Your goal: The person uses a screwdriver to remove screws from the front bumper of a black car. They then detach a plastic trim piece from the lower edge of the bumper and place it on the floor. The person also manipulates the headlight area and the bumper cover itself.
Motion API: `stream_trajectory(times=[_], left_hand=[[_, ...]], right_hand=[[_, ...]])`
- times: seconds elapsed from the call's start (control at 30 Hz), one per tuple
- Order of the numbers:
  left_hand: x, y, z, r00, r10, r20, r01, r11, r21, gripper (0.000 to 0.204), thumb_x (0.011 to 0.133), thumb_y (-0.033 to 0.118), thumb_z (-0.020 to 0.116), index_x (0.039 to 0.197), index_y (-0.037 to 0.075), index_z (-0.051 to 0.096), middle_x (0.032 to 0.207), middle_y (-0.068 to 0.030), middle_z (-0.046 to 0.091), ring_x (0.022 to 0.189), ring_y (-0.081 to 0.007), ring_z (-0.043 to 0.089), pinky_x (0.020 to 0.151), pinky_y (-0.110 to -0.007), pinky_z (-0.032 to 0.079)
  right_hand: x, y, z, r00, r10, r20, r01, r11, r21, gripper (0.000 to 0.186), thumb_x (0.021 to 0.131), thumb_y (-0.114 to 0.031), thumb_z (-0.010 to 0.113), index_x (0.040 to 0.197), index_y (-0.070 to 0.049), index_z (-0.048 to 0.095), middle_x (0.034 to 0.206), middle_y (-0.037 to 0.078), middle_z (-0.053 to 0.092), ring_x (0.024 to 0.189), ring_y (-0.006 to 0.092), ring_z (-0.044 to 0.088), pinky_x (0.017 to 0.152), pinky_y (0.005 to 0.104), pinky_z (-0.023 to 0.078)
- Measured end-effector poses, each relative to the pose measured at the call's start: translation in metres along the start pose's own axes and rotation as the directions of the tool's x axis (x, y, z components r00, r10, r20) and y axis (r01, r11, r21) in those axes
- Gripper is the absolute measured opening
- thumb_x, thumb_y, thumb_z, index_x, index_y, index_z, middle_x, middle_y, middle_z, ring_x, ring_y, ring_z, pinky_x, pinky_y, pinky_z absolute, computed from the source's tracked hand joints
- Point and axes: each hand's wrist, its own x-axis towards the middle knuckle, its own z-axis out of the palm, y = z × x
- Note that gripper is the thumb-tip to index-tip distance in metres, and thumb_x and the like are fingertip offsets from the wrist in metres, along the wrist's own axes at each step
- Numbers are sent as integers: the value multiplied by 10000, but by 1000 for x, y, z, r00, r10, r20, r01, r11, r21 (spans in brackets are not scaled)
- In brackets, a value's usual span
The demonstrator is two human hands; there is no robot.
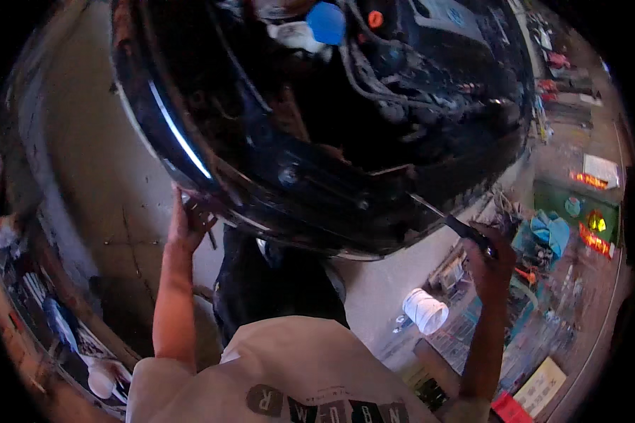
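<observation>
A black car front with an open engine bay fills the upper middle, its dark bumper (317, 236) curving toward me. My left hand (189, 220) is at the bumper's lower left edge, touching it, with the fingers apart; part of them lies in shadow. In my right hand (492, 259) is a screwdriver (462, 228) with a dark handle, the fingers closed round it. Its thin metal shaft points up and left, and the tip is by the front panel at the bumper's right; whether it touches is unclear.
A blue cap (325, 23) and an orange cap (375, 19) show in the engine bay. On the right, a white bucket (426, 311) stands near a cluttered workbench (466, 331) with a light-blue cloth (550, 231). More clutter lines the left edge.
</observation>
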Motion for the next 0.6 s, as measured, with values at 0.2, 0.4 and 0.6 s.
stream_trajectory(times=[0.2, 0.4, 0.6], left_hand=[[2, -33, -24, 1000, 15, -2, -15, 1000, 21, 555, 914, 580, 498, 1197, 108, 569, 1089, -38, 634, 1023, -200, 546, 972, -399, 368], [-8, -88, -62, 997, -3, -78, 32, 923, 384, 589, 919, 542, 505, 1279, 77, 535, 1173, -59, 631, 1086, -192, 549, 969, -370, 366], [4, -142, -131, 976, 78, -202, 124, 564, 816, 462, 903, 462, 586, 1012, 24, 682, 865, -89, 685, 777, -163, 603, 737, -281, 453]], right_hand=[[4, 7, 9, 993, -117, 3, 117, 990, -75, 228, 780, -126, 737, 981, -37, 676, 884, 132, 700, 769, 257, 683, 705, 340, 534], [7, 27, 0, 979, -172, -107, 154, 976, -153, 187, 790, -131, 727, 947, -48, 670, 841, 116, 698, 739, 241, 688, 674, 318, 538], [3, 38, 3, 982, -166, -84, 152, 977, -152, 165, 787, -122, 722, 926, -51, 669, 823, 108, 699, 717, 231, 687, 654, 320, 537]])
